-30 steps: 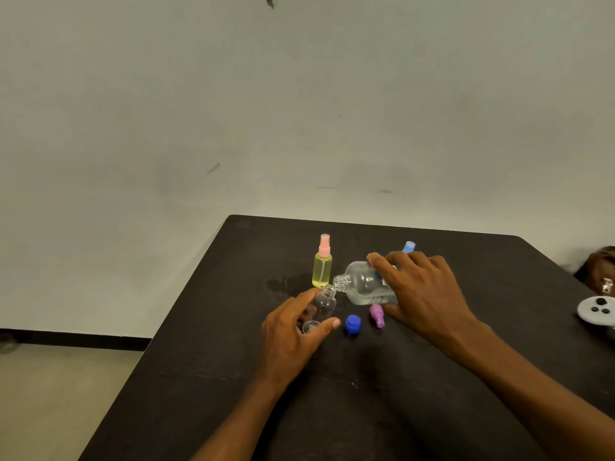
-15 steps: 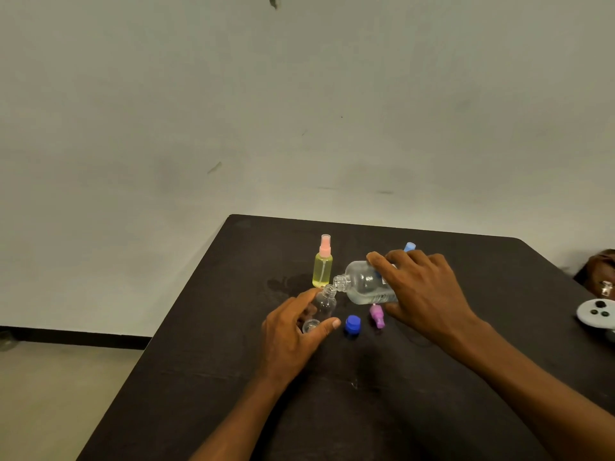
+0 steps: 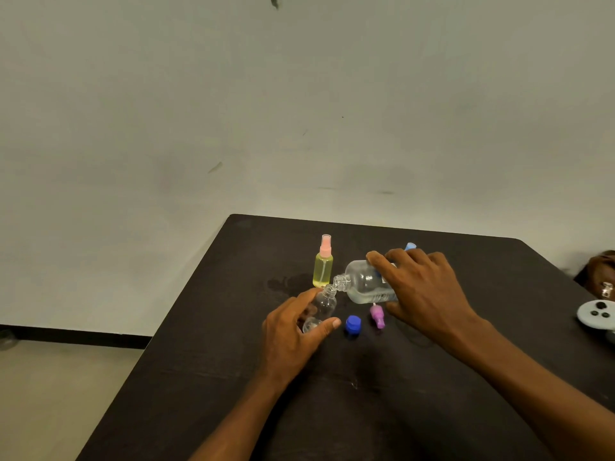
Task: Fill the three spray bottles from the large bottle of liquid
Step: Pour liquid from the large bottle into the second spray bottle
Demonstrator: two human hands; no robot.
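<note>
My right hand (image 3: 421, 291) grips the large clear bottle (image 3: 364, 283), tipped on its side with its open neck at the mouth of a small clear spray bottle (image 3: 322, 307). My left hand (image 3: 293, 337) holds that small bottle, tilted, between thumb and fingers. A yellow spray bottle with a pink top (image 3: 322, 262) stands upright just behind. A blue cap (image 3: 352, 324) and a purple spray top (image 3: 377, 316) lie on the black table (image 3: 233, 377) between my hands. A light blue spray top (image 3: 410, 246) peeks out behind my right hand; its bottle is hidden.
A wet patch (image 3: 286, 282) darkens the table left of the yellow bottle. A white round object with black dots (image 3: 597, 314) lies at the right edge, with a brown object (image 3: 600, 271) behind it. The table's left edge drops to the floor.
Almost nothing differs; both hands hold the same bottles in the same pouring pose, with the large bottle only slightly shifted.
</note>
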